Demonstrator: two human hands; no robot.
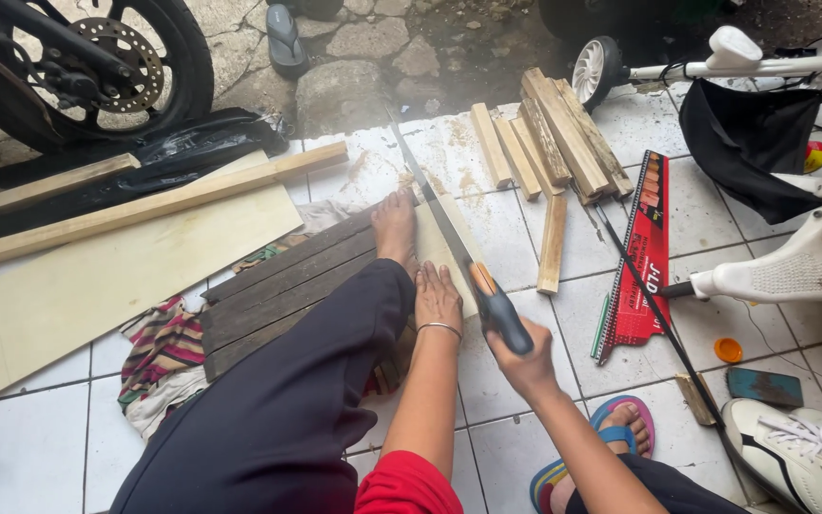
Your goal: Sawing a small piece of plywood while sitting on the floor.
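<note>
The person is sawing on the tiled floor (525, 447), and the step in hand looks like a cut through the pale thin board (438, 249) that lies over a stack of dark planks (283, 286). To do it well, I would say the handsaw (449, 233) should run in long, even strokes with the blade kept in line with the cut, while the board is pinned hard so that it cannot chatter or slide on the planks. The bare foot (395, 227) already presses down on the board just beside the blade, so the toes want watching.

The right hand (518, 357) is clenched round the saw's dark and orange handle, wrist roughly in line with the forearm, which reaches forward and slightly leftward from the lower right. The blade slants away from the hand, up and to the left, its tip over the far edge of the tiles. The left hand (438, 297) lies flat, palm down, fingers (433, 279) released and spread on the board just behind the foot, touching it close to the blade; a thin bangle sits at the wrist. The left knee is bent up in dark trousers.

Short offcuts of timber (549, 143) are piled well apart, beyond the saw.
</note>
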